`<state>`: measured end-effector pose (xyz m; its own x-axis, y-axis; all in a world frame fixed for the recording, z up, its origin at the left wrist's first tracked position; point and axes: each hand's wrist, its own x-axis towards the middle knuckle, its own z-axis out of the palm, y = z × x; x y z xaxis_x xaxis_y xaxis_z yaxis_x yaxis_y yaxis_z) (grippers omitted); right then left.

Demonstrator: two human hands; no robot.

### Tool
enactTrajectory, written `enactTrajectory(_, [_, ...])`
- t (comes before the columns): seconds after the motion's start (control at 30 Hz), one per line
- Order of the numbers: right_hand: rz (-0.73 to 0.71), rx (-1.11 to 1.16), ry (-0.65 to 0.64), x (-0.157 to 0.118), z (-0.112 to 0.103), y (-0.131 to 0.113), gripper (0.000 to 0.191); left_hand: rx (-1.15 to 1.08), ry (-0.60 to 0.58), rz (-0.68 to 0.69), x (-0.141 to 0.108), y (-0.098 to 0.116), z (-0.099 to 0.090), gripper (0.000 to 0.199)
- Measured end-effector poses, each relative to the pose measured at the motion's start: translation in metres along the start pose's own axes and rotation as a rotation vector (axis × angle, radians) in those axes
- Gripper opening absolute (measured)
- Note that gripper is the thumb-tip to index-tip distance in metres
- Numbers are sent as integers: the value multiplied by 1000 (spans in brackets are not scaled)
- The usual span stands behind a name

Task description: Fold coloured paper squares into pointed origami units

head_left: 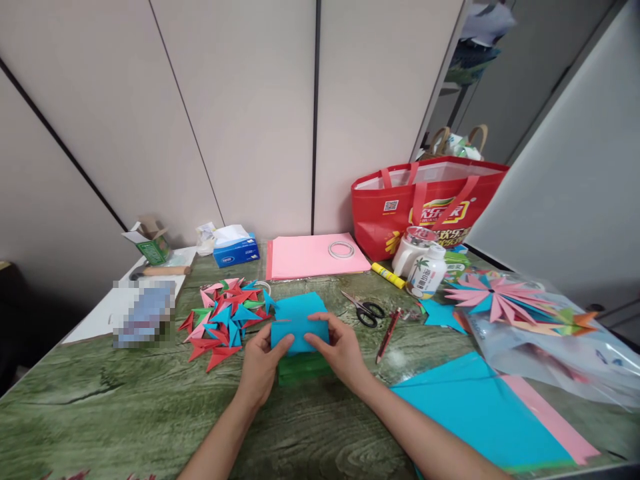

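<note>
Both hands are over the near middle of the table [125, 413], pinching a piece of blue paper [299, 328] by its two ends; the left hand [260, 362] has its thumb on the near face with its fingers bent round the end, and the right hand [343, 345] grips the other end likewise, its index finger by the top edge; whether the blue behind belongs to the same piece I cannot tell; green paper [306, 371] shows just below, nearer the person; the step in hand looks like folding, perhaps lining up the edges; the next move seems to call for level ends and even thumb pressure along the fold, so nothing slips; a pile of folded pieces [230, 319] sits to the left, scissors [361, 305] and a pencil [388, 339] lie to the right, and a large blue sheet [475, 413] overlaps a pink sheet [553, 419] farther right.
</note>
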<state>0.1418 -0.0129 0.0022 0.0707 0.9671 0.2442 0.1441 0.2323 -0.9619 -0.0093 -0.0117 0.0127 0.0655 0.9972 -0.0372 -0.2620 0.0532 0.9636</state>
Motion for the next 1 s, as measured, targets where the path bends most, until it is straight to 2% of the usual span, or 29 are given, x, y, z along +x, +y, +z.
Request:
enactTrajectory(0.3, [23, -19, 2, 1, 1, 6, 25, -47, 30, -31, 0, 2, 2, 26])
enactTrajectory(1.0, [24, -34, 0, 1, 1, 2, 22, -37, 107, -67, 1, 0, 1, 25])
